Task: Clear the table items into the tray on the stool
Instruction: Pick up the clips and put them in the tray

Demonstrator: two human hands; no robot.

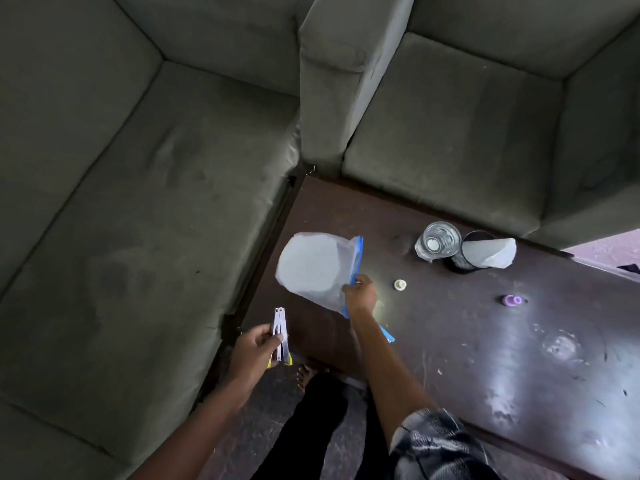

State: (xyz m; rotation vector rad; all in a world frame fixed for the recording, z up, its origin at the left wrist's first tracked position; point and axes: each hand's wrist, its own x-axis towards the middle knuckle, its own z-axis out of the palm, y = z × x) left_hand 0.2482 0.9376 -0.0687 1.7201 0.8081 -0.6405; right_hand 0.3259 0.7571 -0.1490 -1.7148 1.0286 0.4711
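dark table, a few small things

the dark brown table (467, 348) is scuffed and shows patches of glare. near its far edge a clear glass (438, 241) stands touching a black mesh holder (459, 263) with a white sheet (490, 252) poking out. a cream cap (400, 285) lies nearer the middle, a purple piece (512, 300) to its right, well apart. a blue strip (388, 335) lies partly hidden.

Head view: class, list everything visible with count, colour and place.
Plastic bag: one, clear, blue-edged, above table's left end.
Folding tool: one, silver and yellow, beyond table's corner.
Glass: one, clear, table's far edge.
Mesh cup: one, black, beside glass.
White sheet: one, in mesh cup.
Cap: one, white, on table.
Purple piece: one, on table.
Table: one, dark brown.
Sofas: two, grey-green, flanking table.
Left hand: holds tool.
Right hand: pinches bag.
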